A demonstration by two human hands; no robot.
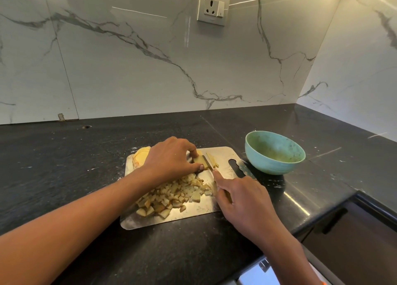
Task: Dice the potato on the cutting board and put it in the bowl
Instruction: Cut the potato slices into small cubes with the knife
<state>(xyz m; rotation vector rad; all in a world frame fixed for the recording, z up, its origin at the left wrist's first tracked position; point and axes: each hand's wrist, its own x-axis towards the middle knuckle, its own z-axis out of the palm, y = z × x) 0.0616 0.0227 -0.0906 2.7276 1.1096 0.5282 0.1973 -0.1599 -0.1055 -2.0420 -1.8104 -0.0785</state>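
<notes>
Pale yellow potato slab [198, 160] on the shiny steel cutting board [199, 215], pinched by left hand [171, 156], right hand [238, 195] gripping thin-bladed knife [208, 162], heap of browned cubes [171, 196] nearer, speckled teal round bowl [275, 152] right, black stone counter [64, 166], veined marble wall [129, 59]

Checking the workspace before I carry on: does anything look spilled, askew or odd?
Nothing spilled. The diced potato lies heaped on the steel cutting board, none on the counter. The turquoise bowl holds no dice yet, only a greenish smear. The dice look browned at their edges.
</notes>
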